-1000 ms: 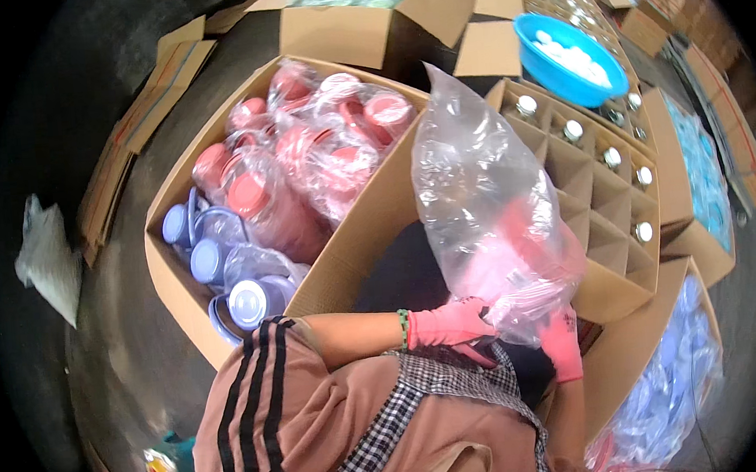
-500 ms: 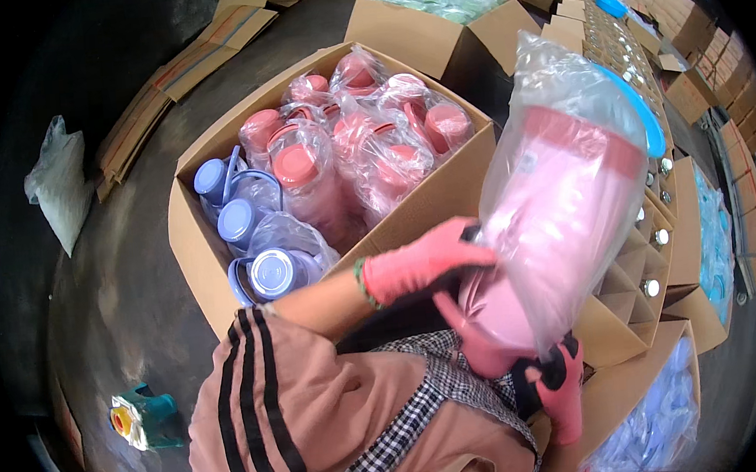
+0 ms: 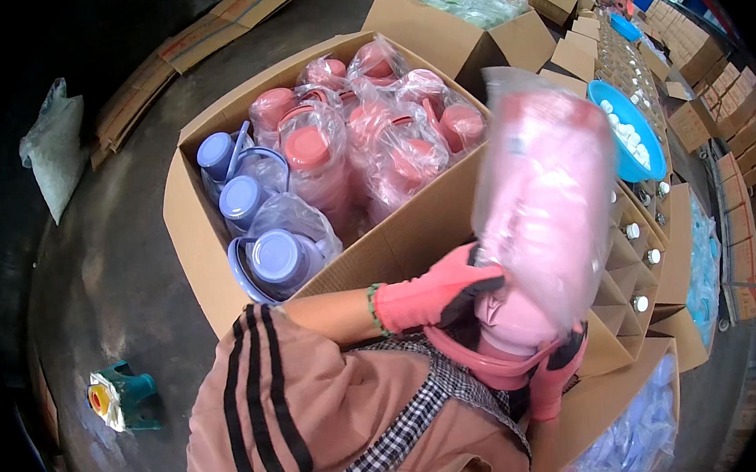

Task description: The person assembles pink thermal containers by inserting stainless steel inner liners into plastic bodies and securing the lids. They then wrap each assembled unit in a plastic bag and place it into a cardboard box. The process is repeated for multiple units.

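A large pink thermos flask [image 3: 547, 215] in a clear plastic bag is held up in front of my body, slightly blurred by motion. Its narrower end points down towards me, and a pink carrying handle [image 3: 483, 364] loops around there. With its pink-and-black glove, my left hand [image 3: 435, 298] grips the flask's left side near that end. My right hand [image 3: 561, 368], gloved alike, closes on the bagged lower end beside the handle; some of its fingers are hidden. An open carton [image 3: 396, 248] to the left holds several bagged pink flasks [image 3: 308, 149] and blue flasks [image 3: 276, 256].
Right of the flask, a blue basin [image 3: 627, 166] of white caps rests on divided cartons [image 3: 623, 293]. Bagged blue items fill a carton [image 3: 619, 429] at lower right. A green tape dispenser [image 3: 126, 398] and a whitish bag [image 3: 55, 153] lie on the left.
The flask has swung more upright and a little left, and its bag sits closer around it. My right hand has risen slightly. More of the basin now shows.
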